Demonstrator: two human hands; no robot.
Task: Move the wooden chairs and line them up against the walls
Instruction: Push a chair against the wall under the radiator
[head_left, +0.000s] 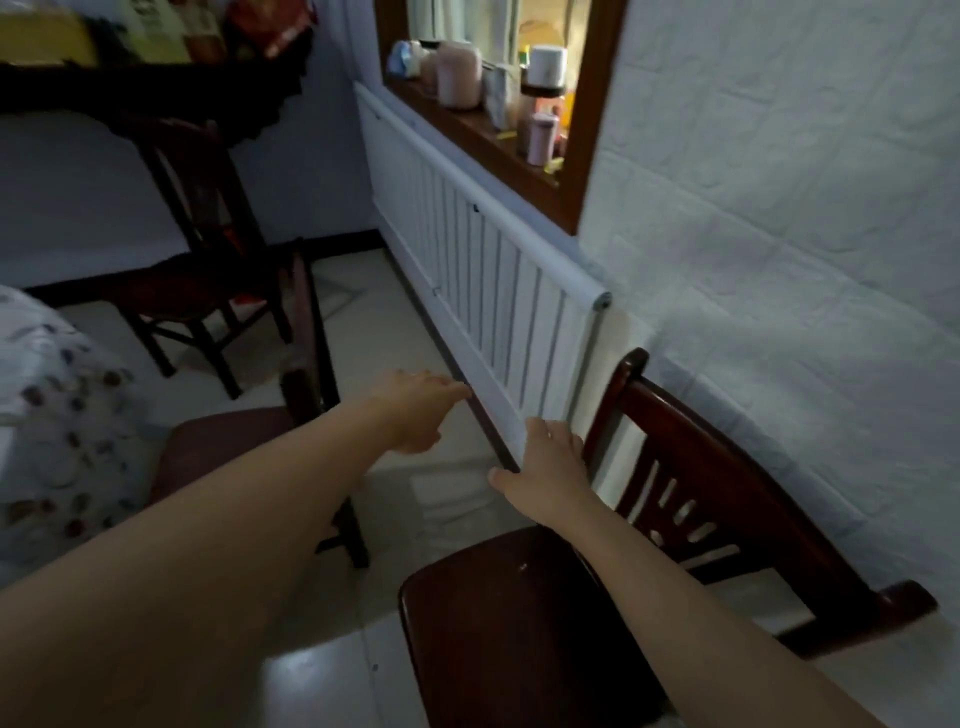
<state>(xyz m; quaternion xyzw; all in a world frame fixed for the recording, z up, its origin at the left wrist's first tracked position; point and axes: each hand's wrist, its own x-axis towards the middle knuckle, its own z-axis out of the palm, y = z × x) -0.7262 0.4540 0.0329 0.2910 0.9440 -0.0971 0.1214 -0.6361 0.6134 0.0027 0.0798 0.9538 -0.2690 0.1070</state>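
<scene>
both hands out, empty, between two chairs

at the far left our patterned white cloth (57, 415) is cut off by the frame edge. above it, packets on the dark shelf (130, 88) are too blurred for us to read any label. under that shelf a dark wooden chair (197, 270) stands against the far wall. nearer, a second dark chair (306, 364) is smeared by blur, its seat partly hidden behind our left forearm. our left hand (415, 410) is spread wide, holding nothing. our right hand (545, 467) is likewise open and empty, just beside the white slatted radiator (493, 270). below it a glossy reddish-brown wooden chair (675, 519) has its back to the white wall (779, 208). cups on the wooden window sill (467, 124) show no legible writing.
</scene>
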